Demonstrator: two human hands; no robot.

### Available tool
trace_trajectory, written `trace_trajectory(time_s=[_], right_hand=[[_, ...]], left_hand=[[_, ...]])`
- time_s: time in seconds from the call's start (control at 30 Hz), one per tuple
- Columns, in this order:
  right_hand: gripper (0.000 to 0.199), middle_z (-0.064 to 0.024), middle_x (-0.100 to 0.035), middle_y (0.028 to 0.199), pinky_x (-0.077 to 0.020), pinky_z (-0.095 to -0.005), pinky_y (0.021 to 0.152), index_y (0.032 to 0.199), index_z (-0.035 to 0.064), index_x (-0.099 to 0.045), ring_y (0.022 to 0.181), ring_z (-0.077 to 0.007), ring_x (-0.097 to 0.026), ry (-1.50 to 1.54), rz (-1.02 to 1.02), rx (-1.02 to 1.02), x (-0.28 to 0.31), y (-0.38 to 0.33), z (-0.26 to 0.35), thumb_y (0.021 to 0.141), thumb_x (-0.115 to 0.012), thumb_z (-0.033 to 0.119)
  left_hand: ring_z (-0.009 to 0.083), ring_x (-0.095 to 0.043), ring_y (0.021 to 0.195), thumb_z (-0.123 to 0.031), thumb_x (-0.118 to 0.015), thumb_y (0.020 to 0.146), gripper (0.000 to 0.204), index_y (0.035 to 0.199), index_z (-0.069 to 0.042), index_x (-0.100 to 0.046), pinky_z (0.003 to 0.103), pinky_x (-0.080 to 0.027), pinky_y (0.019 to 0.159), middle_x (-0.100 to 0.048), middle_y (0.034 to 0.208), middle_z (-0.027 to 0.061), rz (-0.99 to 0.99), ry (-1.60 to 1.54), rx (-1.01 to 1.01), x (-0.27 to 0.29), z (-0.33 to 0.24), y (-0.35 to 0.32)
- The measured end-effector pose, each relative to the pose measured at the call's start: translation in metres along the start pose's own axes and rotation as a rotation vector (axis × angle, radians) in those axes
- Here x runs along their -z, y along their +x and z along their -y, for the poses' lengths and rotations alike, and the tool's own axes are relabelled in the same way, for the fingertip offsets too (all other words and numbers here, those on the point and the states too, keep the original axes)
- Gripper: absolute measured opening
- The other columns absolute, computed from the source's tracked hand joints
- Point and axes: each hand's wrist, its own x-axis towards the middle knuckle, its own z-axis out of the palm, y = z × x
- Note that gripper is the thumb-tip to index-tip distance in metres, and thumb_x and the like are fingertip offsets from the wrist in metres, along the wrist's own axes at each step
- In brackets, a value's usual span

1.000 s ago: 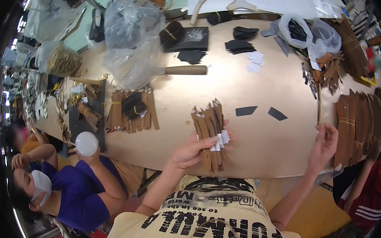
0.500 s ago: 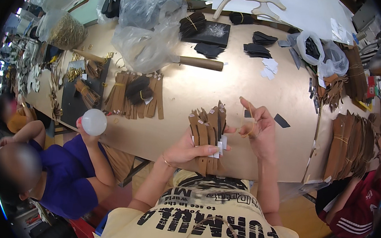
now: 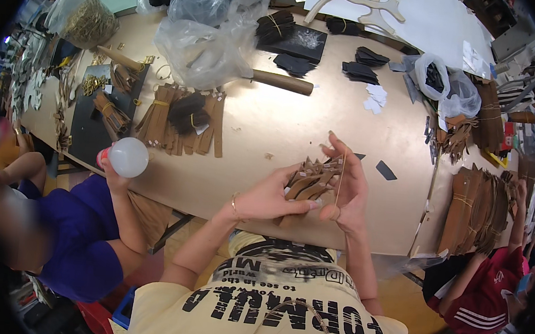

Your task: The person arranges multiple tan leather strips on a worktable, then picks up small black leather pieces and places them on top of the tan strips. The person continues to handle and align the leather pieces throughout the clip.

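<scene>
My left hand (image 3: pixel 271 196) grips a bundle of brown leather strips (image 3: pixel 307 184), lifted just above the near edge of the tan table (image 3: pixel 271 123). My right hand (image 3: pixel 345 186) is against the bundle's right side, fingers spread, stretching a thin rubber band (image 3: pixel 339 180) around it. Both hands touch the bundle.
Bound brown strips (image 3: pixel 182 124) lie to the left, a wooden-handled tool (image 3: pixel 281 82) and clear plastic bags (image 3: pixel 209 28) behind them. Black cut pieces (image 3: pixel 363 57) lie farther back. A stack of brown pieces (image 3: pixel 477 207) is at the right. A seated person at the left holds a white bottle (image 3: pixel 127 156); another person in red is at the right.
My right hand came in from the far right to the bundle. The bundle was lifted off the table and a rubber band is now stretched over it.
</scene>
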Motion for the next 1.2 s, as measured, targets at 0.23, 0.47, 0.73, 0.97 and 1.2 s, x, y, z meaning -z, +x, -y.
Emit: trace_trajectory(time_s=[0.23, 0.47, 0.73, 0.97, 1.2], right_hand=[[0.051, -0.0140, -0.059, 0.136, -0.0505, -0.0380, 0.097, 0.126, 0.0071, -0.062, 0.114, -0.0314, -0.063, -1.006, 0.418, 0.292, 0.002, 0.023, 0.047, 0.078, -0.076, 0.016], [0.024, -0.0130, -0.072, 0.102, -0.0517, -0.0402, 0.092, 0.102, 0.0059, -0.072, 0.092, -0.0322, -0.067, -1.176, 0.286, 0.167, 0.048, 0.092, 0.007, 0.087, -0.070, 0.024], [0.035, -0.0062, -0.060, 0.061, -0.0462, -0.0374, 0.076, 0.063, 0.0055, -0.058, 0.065, -0.0240, -0.063, -0.694, 0.287, 0.121, 0.057, -0.003, 0.037, 0.081, -0.077, 0.029], [0.032, -0.0035, -0.060, 0.062, -0.0440, -0.0317, 0.074, 0.068, 0.0055, -0.057, 0.070, -0.0207, -0.064, -0.083, 0.456, 0.120, 0.048, -0.029, 0.017, 0.087, -0.068, 0.029], [0.053, -0.0166, -0.041, 0.153, -0.0431, -0.0373, 0.103, 0.149, 0.0000, -0.034, 0.132, -0.0245, -0.050, 1.248, -0.377, -0.199, 0.042, -0.019, -0.050, 0.099, -0.045, 0.012]], left_hand=[[0.0415, -0.063, 0.092, -0.006, -0.070, 0.078, 0.040, 0.114, 0.002, -0.056, 0.042, -0.051, 0.081, -0.065, 0.104, 0.0230, 0.158, 0.621, -0.094, -0.021, 0.009, 0.009], [0.0259, -0.068, 0.095, -0.004, -0.072, 0.083, 0.043, 0.122, 0.004, -0.056, 0.033, -0.053, 0.087, -0.063, 0.121, 0.0173, -0.212, 0.140, -0.125, 0.019, -0.024, -0.017], [0.0132, -0.066, 0.091, -0.002, -0.075, 0.083, 0.047, 0.126, 0.003, -0.057, 0.028, -0.056, 0.079, -0.068, 0.101, 0.0062, -0.220, -0.574, 0.207, 0.035, 0.027, -0.021], [0.0131, -0.066, 0.093, -0.008, -0.079, 0.081, 0.035, 0.110, 0.002, -0.062, 0.029, -0.057, 0.080, -0.066, 0.107, 0.0080, -0.376, -0.430, 0.061, 0.009, 0.019, -0.003], [0.0110, -0.061, 0.092, -0.003, -0.079, 0.077, 0.032, 0.105, 0.003, -0.066, 0.026, -0.051, 0.083, -0.062, 0.103, 0.0034, -0.479, -0.166, -0.162, -0.020, 0.013, 0.001]])
